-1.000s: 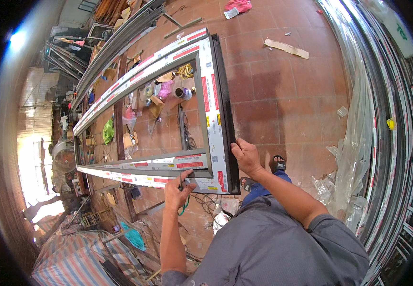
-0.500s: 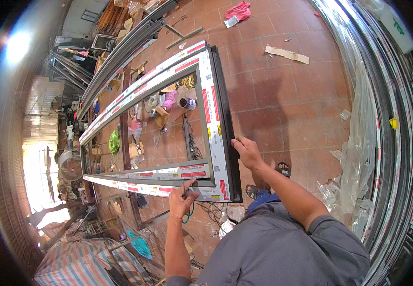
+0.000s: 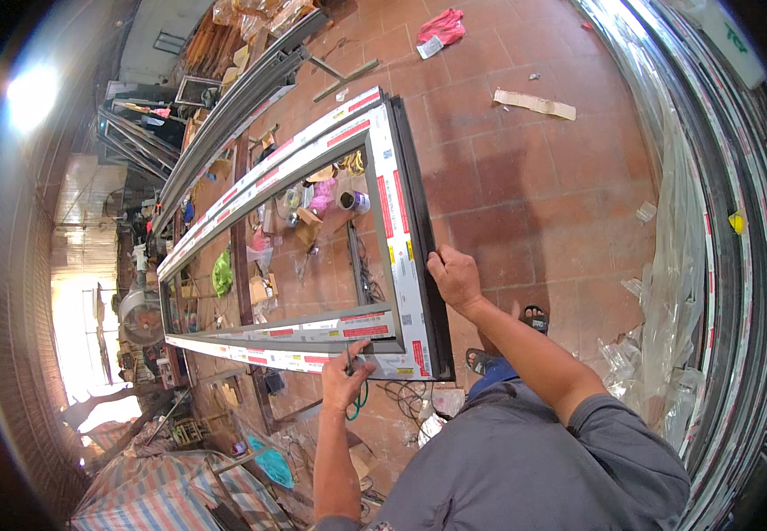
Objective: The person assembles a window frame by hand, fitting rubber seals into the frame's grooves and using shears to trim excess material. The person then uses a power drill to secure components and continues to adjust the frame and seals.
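Observation:
A long dark window frame (image 3: pixel 409 305), covered in white protective tape with red and yellow patches, lies raised in front of me, stretching away to the left. My right hand (image 3: pixel 457 279) rests on its dark outer edge at the near right end, fingers curled against it. My left hand (image 3: pixel 345 376) is at the near long side by the corner, index finger stretched onto the frame's taped face. Held in that hand is what looks like scissors with green loop handles (image 3: pixel 360 403); the palm hides most of them.
Dark metal profiles (image 3: pixel 224 111) lie beyond the frame. Through its opening show a bucket (image 3: pixel 354 202), purple and green bags and floor clutter. Wrapped profiles (image 3: pixel 711 265) stand along the right. A striped sheet (image 3: pixel 167 491) covers something at lower left; cables (image 3: pixel 401 396) lie near my feet.
The frame and surroundings sit slightly lower and further right in the view. My left hand has shifted a little with the frame, its index finger now more stretched; my right hand stays at the frame's end.

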`<state>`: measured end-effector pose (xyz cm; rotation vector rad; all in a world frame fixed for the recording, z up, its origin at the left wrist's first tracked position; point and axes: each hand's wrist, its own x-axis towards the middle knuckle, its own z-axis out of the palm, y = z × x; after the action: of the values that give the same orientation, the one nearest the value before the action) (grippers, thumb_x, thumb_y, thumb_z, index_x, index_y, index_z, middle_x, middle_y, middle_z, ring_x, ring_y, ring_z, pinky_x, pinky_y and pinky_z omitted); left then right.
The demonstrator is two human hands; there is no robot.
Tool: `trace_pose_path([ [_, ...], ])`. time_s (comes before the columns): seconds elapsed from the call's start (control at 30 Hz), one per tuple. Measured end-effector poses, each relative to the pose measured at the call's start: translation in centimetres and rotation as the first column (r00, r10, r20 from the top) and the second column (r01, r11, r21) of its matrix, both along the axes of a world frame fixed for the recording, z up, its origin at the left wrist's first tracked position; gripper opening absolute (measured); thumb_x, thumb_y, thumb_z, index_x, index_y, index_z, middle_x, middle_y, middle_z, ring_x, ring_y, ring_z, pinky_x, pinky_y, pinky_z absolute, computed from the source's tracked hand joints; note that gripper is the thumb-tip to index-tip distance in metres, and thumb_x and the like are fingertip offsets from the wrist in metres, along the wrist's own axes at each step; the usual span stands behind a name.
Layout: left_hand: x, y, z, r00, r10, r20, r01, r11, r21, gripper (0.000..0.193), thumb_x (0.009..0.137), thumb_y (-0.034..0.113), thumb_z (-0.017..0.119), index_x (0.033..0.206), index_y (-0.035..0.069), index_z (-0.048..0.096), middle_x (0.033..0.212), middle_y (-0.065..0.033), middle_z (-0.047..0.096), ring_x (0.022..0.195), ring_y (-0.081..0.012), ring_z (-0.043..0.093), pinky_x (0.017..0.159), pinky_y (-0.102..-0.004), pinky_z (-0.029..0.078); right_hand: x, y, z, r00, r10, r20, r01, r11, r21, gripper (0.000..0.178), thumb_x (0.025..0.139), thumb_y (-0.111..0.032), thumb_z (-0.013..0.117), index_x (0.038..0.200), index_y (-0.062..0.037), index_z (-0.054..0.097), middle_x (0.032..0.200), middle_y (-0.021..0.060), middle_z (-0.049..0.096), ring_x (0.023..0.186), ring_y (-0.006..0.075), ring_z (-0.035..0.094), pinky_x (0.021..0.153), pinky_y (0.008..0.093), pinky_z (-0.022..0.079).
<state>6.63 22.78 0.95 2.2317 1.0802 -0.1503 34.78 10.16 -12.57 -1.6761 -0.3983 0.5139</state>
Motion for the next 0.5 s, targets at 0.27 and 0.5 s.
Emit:
trace_pose_path([
  [0.27, -0.1, -0.2, 0.1, 1.0, -0.01, -0.005, 0.01, 0.999, 0.033, 0.054, 0.078, 0.022, 0.086, 0.131, 0.018, 0.075, 0.077, -0.0061, 0.07, 0.072, -0.0172, 0.064, 0.074, -0.0318, 0.053, 1.3, 0.6, 0.5, 1.0, 0.015, -0.011, -0.014, 0.997, 0.082, 0.043, 0.104, -0.039, 0.055, 0.099, 0.0019, 0.067, 0.095, 0.031, 0.068, 0.091, 0.0485, 0.067, 0.078, 0.0531, 0.05],
  [0.5, -0.1, -0.5, 0.0, 0.997, -0.025, 0.07, 0.023, 0.999, 0.031, 0.055, 0.077, 0.021, 0.086, 0.131, 0.018, 0.075, 0.071, -0.0051, 0.067, 0.067, -0.0163, 0.063, 0.07, -0.0324, 0.052, 1.8, 0.3, 1.0, 0.993, 0.083, -0.083, -0.072, 0.989, 0.128, 0.04, 0.104, -0.035, 0.056, 0.106, 0.0032, 0.068, 0.098, 0.0317, 0.069, 0.093, 0.0478, 0.068, 0.078, 0.0514, 0.051],
])
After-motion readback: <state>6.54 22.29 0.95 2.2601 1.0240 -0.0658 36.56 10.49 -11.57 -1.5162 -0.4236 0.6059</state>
